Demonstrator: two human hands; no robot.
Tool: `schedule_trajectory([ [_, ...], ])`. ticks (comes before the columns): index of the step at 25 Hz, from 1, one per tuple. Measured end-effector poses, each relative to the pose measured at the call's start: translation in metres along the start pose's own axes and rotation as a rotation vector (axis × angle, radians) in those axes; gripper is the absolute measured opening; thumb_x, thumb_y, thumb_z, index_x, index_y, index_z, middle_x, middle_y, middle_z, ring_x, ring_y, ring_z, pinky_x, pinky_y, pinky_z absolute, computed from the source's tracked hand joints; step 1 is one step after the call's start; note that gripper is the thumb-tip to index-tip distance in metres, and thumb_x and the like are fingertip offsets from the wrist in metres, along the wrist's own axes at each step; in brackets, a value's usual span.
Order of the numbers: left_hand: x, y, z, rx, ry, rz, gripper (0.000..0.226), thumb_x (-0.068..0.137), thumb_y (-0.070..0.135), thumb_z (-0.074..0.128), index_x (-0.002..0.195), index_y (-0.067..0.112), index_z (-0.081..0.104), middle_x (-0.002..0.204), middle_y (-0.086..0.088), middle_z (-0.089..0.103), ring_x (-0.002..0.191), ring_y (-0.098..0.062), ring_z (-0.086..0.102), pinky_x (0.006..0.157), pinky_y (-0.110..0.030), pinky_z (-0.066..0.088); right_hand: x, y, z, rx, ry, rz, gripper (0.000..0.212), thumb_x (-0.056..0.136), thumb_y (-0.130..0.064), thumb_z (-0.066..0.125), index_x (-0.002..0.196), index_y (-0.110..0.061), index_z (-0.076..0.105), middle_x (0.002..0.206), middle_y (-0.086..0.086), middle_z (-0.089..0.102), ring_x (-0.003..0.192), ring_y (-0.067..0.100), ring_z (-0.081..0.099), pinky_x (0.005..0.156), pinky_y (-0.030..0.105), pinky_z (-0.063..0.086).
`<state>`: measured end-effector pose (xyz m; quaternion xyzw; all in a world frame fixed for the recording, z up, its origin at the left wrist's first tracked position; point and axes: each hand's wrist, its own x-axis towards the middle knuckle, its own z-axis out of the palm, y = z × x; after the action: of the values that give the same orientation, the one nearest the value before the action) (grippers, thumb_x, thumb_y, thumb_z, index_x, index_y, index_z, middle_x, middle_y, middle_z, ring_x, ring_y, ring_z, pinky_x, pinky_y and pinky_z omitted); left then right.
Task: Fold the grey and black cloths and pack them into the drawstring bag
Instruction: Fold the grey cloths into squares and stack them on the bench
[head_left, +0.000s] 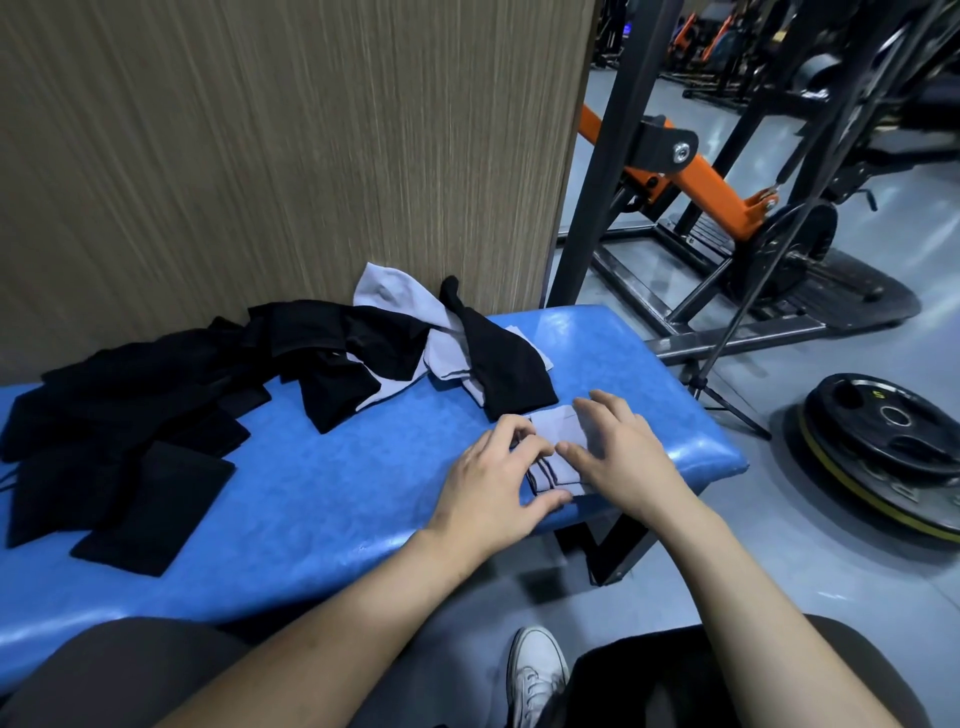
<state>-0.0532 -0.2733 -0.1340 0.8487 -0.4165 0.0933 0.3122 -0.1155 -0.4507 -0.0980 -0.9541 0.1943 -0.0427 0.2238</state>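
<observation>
Folding a small grey cloth (558, 447) at the right end of the blue padded bench (322, 488), close to the near edge. Left hand (496, 483) pinching the fold's near-left corner, fingers (522, 434) curled over the top edge and thumb under the near edge. Right hand (618, 447) laid flat on the right half, fingers straight and spread, pressing rather than gripping.

To do this well: keep the flat hand as the anchor, draw the pinched edge square onto the opposite edge, then smooth along the crease before letting go. Mind the bench edge; a slip toward the body would likely drop the fold to the floor.

Behind the hands, a loose heap of unfolded black and grey cloths (415, 343) against the wood-grain panel (270, 145). Further left, flat black pieces (156, 509), possibly the drawstring bag or folded cloths; too dark to tell which.

A gym all around: grey floor, black steel rack (618, 171) with an orange arm (696, 176), stacked weight plates (883, 431) on the floor at right, a white shoe (535, 670) below.
</observation>
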Motion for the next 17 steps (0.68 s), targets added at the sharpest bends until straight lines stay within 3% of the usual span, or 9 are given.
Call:
schedule_trajectory([
  [5,0.001,0.0,0.004,0.029,0.04,-0.013,0.045,0.084,0.057,0.065,0.115,0.025,0.061,0.121,0.009,0.049,0.099,-0.013,0.059,0.076,-0.031,0.053,0.005,-0.006,0.014,-0.151,0.271,0.005,0.051,0.094,-0.058,0.044,0.131,-0.024,0.055,0.136,-0.001,0.051,0.11,0.03,0.053,0.09,0.042,0.043],
  [10,0.0,-0.001,0.003,-0.019,-0.011,-0.033,0.053,0.079,0.057,0.071,0.12,0.023,0.061,0.125,0.01,0.046,0.097,-0.012,0.06,0.077,-0.029,0.05,0.007,-0.013,0.018,-0.134,0.392,0.025,0.038,0.097,-0.056,0.04,0.103,-0.024,0.059,0.114,-0.006,0.053,0.099,0.022,0.049,0.067,0.035,0.046],
  [14,0.002,-0.001,0.003,-0.049,-0.016,-0.058,0.044,0.085,0.05,0.069,0.12,0.025,0.06,0.125,0.008,0.045,0.099,-0.015,0.059,0.079,-0.031,0.051,0.012,-0.012,0.019,-0.195,0.333,0.005,0.035,0.097,-0.054,0.042,0.104,-0.024,0.059,0.111,-0.007,0.053,0.1,0.022,0.05,0.067,0.036,0.049],
  [17,0.0,-0.001,0.0,-0.052,-0.052,-0.048,0.046,0.085,0.049,0.069,0.124,0.027,0.057,0.129,0.008,0.042,0.107,-0.015,0.056,0.085,-0.033,0.051,0.017,-0.009,0.021,-0.341,0.253,0.008,0.034,0.096,-0.049,0.044,0.109,-0.022,0.059,0.113,-0.001,0.056,0.101,0.027,0.053,0.08,0.041,0.044],
])
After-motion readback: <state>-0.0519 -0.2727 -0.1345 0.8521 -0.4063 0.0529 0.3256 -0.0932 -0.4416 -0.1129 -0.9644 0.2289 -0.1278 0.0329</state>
